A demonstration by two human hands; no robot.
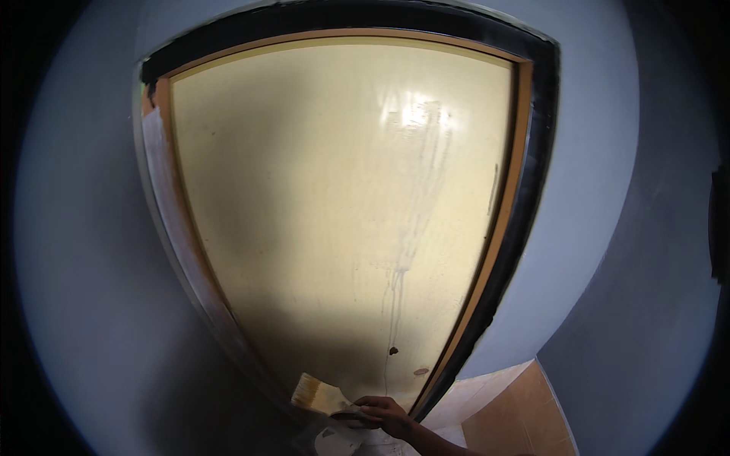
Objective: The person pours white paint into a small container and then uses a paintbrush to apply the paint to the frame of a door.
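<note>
My right hand (386, 416) reaches in from the lower edge, its fingers closed round the handle of a wide flat paintbrush (327, 398). The brush points up and to the left, and its bristles look pale yellow and stained. Just below it is a whitish, partly see-through container (337, 441) with a pale patch inside; the lower edge cuts it off. Whether brush and container touch, I cannot tell. Behind them stands a cream door (327, 182) with drip streaks. Black coats the top and right of its frame (541, 129). My left hand is out of view.
The frame's left side (162, 163) is whitish, with an orange-brown inner edge. Grey-blue walls (84, 197) flank the door. At lower right are brown tiles (517, 414). A dark object (718, 224) sits at the far right edge.
</note>
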